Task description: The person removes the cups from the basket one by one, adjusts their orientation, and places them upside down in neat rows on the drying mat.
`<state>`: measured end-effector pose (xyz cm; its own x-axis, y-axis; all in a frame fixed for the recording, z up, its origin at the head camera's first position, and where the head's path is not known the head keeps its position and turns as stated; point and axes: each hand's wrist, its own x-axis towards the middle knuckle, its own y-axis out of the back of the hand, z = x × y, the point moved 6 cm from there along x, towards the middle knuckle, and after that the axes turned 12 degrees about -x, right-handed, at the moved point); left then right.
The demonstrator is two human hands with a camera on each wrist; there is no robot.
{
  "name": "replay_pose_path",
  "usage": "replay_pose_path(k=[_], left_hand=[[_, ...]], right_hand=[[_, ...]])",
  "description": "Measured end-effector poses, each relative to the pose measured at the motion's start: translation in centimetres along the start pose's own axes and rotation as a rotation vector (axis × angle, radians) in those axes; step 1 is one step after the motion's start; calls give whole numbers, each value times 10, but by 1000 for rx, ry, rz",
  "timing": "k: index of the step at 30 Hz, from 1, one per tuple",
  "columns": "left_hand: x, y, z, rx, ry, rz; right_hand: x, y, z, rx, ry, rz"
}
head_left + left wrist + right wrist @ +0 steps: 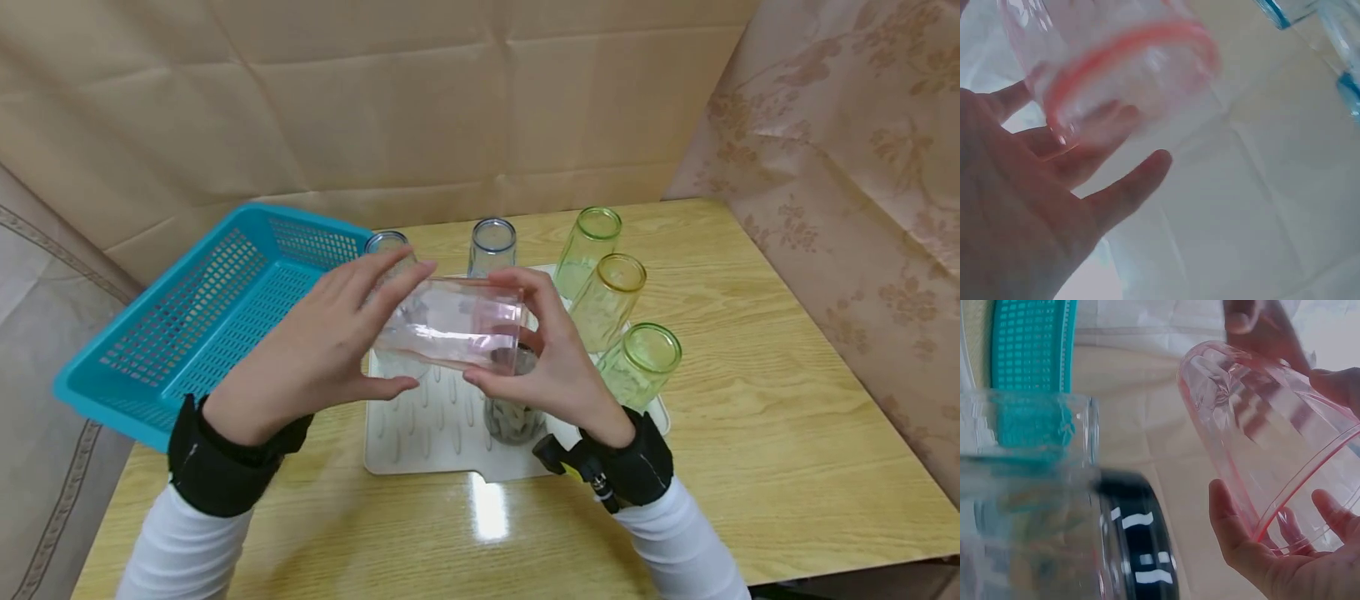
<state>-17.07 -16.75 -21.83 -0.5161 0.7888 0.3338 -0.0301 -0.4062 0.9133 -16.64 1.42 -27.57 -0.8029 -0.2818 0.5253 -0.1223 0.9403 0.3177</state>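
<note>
A clear pink-tinted glass tumbler lies sideways in the air between both hands, over the white mat. My right hand grips its right end, thumb below and fingers above; in the right wrist view a pink rim circles that end. Around the tumbler's left end is my left hand, fingers extended and thumb spread apart from them. The left wrist view shows the left fingers fairly straight beside the blurred tumbler. Under the right hand stands a clear glass with a dark band, partly hidden.
A blue plastic basket stands at the left. On the white ribbed mat are blue-rimmed glasses behind the hands, and a green-rimmed glass, a yellow-rimmed glass and another green-rimmed glass on the right.
</note>
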Motion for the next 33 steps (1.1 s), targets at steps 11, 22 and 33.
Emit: replay_pose_path(k=[11,22,33], left_hand=[[-38,-5,-43,-455,38,144],[-39,-41,-57,-939,103,118],[-31,-58,-48,-1053,58,126]], right_hand=[[-20,20,4,4,-60,52],[-39,13,6,43,-31,46],[-40,-1,-1,91,-24,12]])
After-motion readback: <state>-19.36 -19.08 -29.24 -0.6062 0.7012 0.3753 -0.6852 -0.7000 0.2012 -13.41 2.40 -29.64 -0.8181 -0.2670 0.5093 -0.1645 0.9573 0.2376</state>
